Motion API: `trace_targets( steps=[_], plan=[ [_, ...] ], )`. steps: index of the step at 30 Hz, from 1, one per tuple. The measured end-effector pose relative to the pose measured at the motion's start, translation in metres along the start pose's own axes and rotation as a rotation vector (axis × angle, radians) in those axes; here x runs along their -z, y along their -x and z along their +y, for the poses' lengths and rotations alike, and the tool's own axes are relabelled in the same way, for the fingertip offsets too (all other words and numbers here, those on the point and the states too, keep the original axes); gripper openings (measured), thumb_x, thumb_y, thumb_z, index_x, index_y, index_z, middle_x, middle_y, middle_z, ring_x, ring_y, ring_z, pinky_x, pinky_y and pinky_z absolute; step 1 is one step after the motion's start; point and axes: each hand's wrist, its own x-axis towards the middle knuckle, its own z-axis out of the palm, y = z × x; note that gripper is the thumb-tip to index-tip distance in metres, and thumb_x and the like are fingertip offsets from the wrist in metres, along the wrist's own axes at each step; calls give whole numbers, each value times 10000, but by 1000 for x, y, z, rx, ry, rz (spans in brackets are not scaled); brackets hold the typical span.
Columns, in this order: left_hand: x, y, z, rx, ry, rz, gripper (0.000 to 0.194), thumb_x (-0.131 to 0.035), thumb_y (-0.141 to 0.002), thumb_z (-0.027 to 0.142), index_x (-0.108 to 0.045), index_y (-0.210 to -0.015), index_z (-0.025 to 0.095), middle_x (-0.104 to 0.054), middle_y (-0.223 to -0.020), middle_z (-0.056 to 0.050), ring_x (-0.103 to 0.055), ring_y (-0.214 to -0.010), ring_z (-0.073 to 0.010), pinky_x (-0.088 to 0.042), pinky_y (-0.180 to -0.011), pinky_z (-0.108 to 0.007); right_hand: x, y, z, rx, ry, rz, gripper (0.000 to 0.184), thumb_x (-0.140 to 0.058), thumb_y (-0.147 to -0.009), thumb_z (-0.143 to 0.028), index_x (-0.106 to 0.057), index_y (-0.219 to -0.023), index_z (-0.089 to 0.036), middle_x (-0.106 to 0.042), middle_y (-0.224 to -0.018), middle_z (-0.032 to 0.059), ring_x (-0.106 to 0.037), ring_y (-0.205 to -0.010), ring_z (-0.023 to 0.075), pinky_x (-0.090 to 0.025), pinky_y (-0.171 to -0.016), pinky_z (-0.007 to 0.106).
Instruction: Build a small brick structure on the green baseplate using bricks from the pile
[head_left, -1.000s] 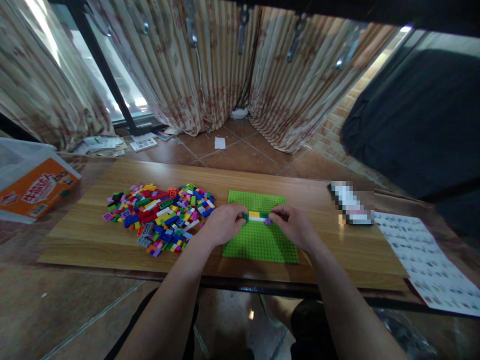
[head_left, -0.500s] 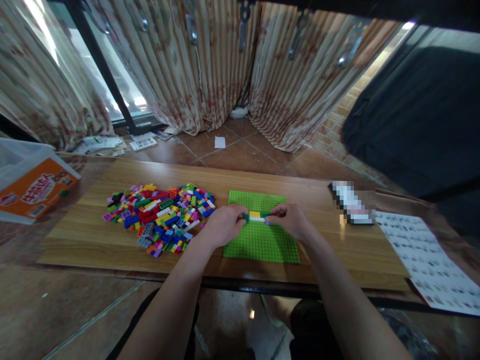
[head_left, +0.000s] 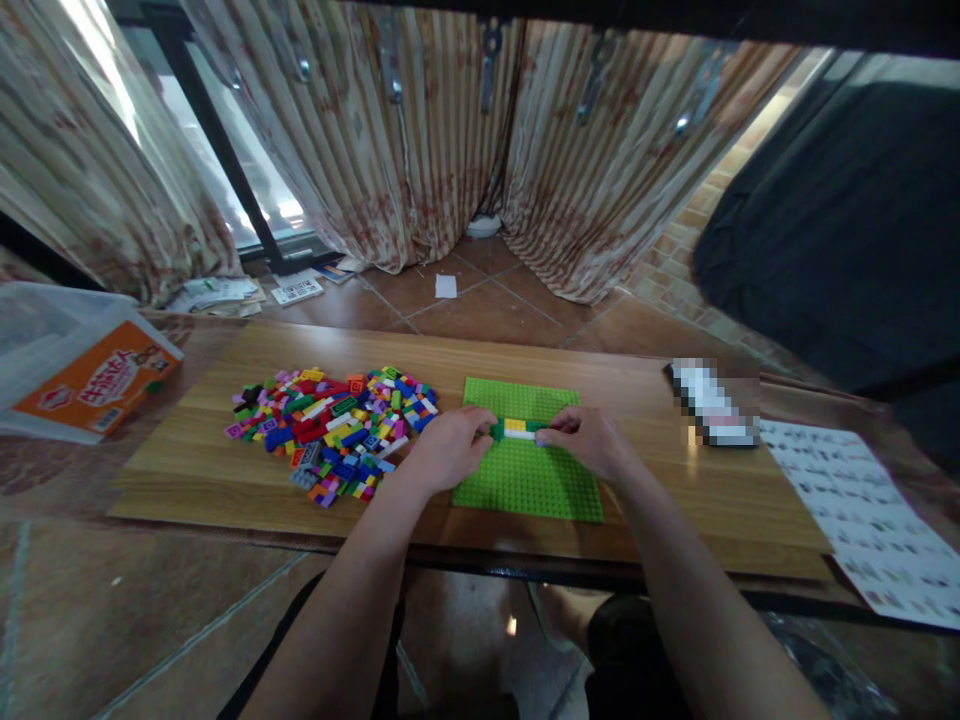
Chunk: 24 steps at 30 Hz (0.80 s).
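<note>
Centrally, a light-green studded baseplate (head_left: 517, 490) lies flat on the wooden tabletop (head_left: 667, 500), bearing a yellow brick (head_left: 515, 424) just beyond a white brick (head_left: 519, 435). The left hand (head_left: 457, 447), fingers bent, meets a dark green brick (head_left: 500, 430) at the row's left end; the right hand (head_left: 591, 440) has its fingertips at a purple brick (head_left: 540, 437) opposite. Whether either hand grips or merely presses cannot be told. Left: a mixed brick pile (head_left: 334, 430).

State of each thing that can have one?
Green baseplate: flat, studs up
Brick row: on baseplate
Left hand: bent, at row's left end
Right hand: bent, at row's right end
Loose bricks: heaped, mixed
Plastic bin: no lid visible
Printed sheet: face up
Curtains: hanging, parted left
</note>
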Motion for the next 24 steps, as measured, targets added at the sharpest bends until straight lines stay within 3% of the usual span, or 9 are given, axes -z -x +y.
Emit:
trace_targets(
  steps=[3, 5, 8, 10, 13, 15, 19, 24],
  plan=[
    [5, 0, -5, -1, 42, 52, 192, -542, -857, 147, -695, -971, 163, -724, -927, -64, -663, -821, -187, -511, -773, -297, 7, 0, -3, -15, 1, 29, 316, -650, -757, -474, -703, -639, -186, -628, -553, 3, -553, -530, 149, -347, -501, 267],
    [10, -1, -11, 5, 115, 135, 207, -531, -858, 140, -698, -979, 158, -731, -913, -61, -664, -800, -175, -512, -761, -289, 12, 0, -6, -53, 2, 153, 359, -580, -814, -472, -702, -649, -177, -635, -558, 21, -563, -535, 164, -347, -505, 276],
    [20, -4, -23, 39, 271, 357, 202, -546, -855, 162, -702, -983, 161, -739, -905, -51, -664, -782, -155, -519, -764, -277, 13, 1, -18, -33, -7, 370, 328, -560, -841, -438, -719, -739, -170, -682, -637, 48, -602, -593, 188, -398, -552, 287],
    [28, -5, -31, 95, 384, 556, 192, -567, -849, 200, -704, -978, 157, -738, -903, -51, -662, -785, -149, -521, -750, -264, 5, 5, -31, 60, -33, 410, 316, -552, -858, -428, -707, -748, -175, -686, -656, 52, -609, -612, 194, -432, -587, 295],
    [41, -3, -42, 199, 569, 828, 180, -600, -822, 250, -705, -931, 151, -716, -808, -31, -634, -700, -127, -499, -642, -225, -18, 16, -55, 239, -83, 288, 257, -545, -888, -381, -697, -793, -196, -706, -758, 49, -634, -692, 193, -472, -656, 297],
    [47, 1, -47, 251, 689, 928, 167, -615, -798, 260, -700, -889, 150, -685, -728, -9, -591, -602, -102, -462, -558, -201, -37, 26, -69, 375, -81, 161, 216, -538, -917, -336, -698, -842, -212, -702, -815, 47, -637, -735, 184, -485, -699, 295],
    [53, 8, -49, 304, 811, 953, 172, -635, -761, 250, -701, -880, 143, -667, -682, 7, -543, -529, -78, -419, -492, -177, -72, 42, -85, 550, 4, -64, 181, -522, -951, -277, -699, -960, -240, -686, -961, 56, -644, -843, 183, -508, -785, 306],
    [50, 10, -50, 293, 780, 905, 150, -629, -759, 216, -713, -859, 144, -712, -762, -10, -606, -638, -101, -470, -564, -191, -98, 45, -90, 598, 151, -72, 154, -571, -933, -252, -699, -1016, -228, -662, -1030, 81, -610, -961, 230, -506, -848, 363]
  ],
)
